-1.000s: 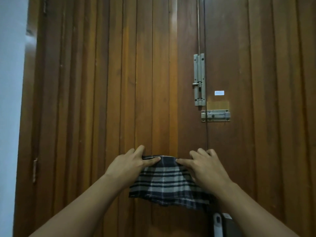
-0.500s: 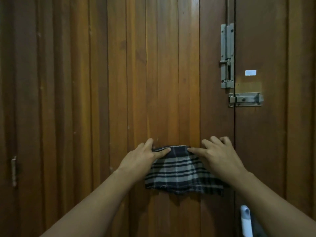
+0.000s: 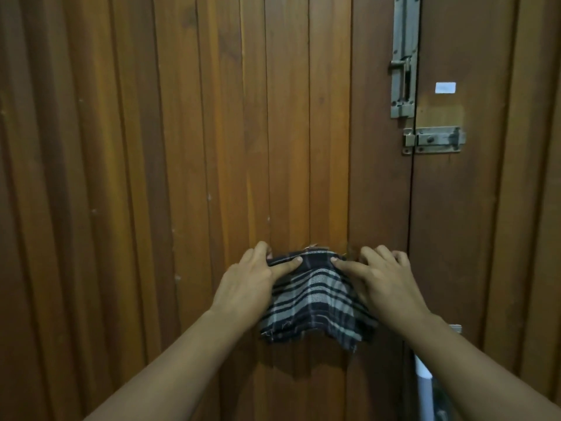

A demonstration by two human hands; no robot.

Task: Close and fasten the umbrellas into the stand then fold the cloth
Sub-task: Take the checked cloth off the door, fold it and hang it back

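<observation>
A small black-and-white plaid cloth hangs folded in front of a wooden door, its frayed lower edge loose. My left hand pinches its upper left corner between thumb and fingers. My right hand pinches the upper right corner the same way. Both thumbs lie on the near face of the cloth, a short gap between them. No umbrella stand is in view; a white handle-like tip shows low under my right forearm.
The brown plank door fills the view right behind the cloth. A vertical metal bolt and a horizontal latch sit at the upper right, with a small white sticker beside them.
The view has shifted left and closer to the door. My hands have come nearer together, so the cloth's top edge is shorter and its lower edge bunches and flares.
</observation>
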